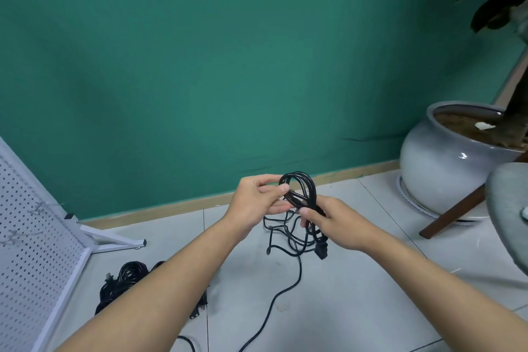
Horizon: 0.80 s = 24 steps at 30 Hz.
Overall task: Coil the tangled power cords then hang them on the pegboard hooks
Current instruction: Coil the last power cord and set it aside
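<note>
Black power cord [300,190], partly gathered into a few upright loops, is held up in front of the person, above the pale grey tiled floor [357,294]. Left hand [257,203]: thumb and fingers pinch the loops near their top, from the left side. Right hand [340,223]: fingers curled round the gathered strands just below, gripping the bundle. Black moulded connector [321,250] hangs under the right hand. Loose turns of the same cord dangle between the forearms, still in a tangle, and one long strand trails down across the tiles toward the near edge. Far left: white perforated metal pegboard [34,251] on a white angled foot, leaning, with thin wire hooks [43,206] on its face; nothing on the hooks that I can make out. Just beside its base, a heap of black tangled cords [123,280] lies on the floor, partly hidden by the left forearm. Teal green wall [200,66] behind, wooden skirting along its foot. Right side: round grey-white glazed ceramic planter [440,168] with soil and a dark trunk, a brown wooden leg [457,208] slanting across its front, and a grey padded seat [508,208] at the edge.
</note>
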### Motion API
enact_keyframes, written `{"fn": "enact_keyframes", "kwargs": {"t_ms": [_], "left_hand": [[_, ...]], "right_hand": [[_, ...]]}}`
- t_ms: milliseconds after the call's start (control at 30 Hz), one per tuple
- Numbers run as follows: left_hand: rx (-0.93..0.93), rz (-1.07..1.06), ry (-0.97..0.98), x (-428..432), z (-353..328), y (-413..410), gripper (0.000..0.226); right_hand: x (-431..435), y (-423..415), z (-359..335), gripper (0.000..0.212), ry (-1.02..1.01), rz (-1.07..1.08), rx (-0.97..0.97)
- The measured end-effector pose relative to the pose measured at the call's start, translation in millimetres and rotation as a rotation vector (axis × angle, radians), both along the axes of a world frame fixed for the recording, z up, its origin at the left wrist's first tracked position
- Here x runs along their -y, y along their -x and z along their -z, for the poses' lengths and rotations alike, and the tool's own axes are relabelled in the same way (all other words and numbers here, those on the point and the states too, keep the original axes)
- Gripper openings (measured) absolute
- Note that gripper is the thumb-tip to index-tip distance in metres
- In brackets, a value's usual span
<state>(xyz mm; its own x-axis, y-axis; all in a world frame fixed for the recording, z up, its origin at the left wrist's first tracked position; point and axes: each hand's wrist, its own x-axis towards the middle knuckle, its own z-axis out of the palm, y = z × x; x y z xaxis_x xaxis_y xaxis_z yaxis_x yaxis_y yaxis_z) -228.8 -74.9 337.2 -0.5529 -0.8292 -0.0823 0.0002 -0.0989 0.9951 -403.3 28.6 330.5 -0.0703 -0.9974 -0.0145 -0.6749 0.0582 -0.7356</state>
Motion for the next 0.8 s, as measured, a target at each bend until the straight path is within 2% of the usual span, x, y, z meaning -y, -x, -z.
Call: {"fn": "enact_keyframes", "kwargs": {"t_ms": [200,367,500,667,767,800], "left_hand": [[0.131,0.084,0.193,-4,5,3,0.025],[0.467,0.324,0.396,-2,32,-7,0.054],[0.674,0.491,0.527,-3,46,-2,0.062],[0.885,0.637,0.622,2,64,-5,0.043],[0.842,0.649,0.62,3,71,-6,0.004],[0.838,0.631,0.623,4,69,-6,0.014]], "right_hand": [[4,6,2,0.022,-0.004,0.079,-0.045],[5,5,1,0.027,0.027,0.084,0.095],[3,4,-7,0.025,0.077,0.009,0.223],[-1,5,-16,0.026,0.114,-0.008,0.437],[-1,6,-14,0.026,0.086,0.012,0.454],[0,8,-12,0.027,0.08,0.044,0.399]]}}
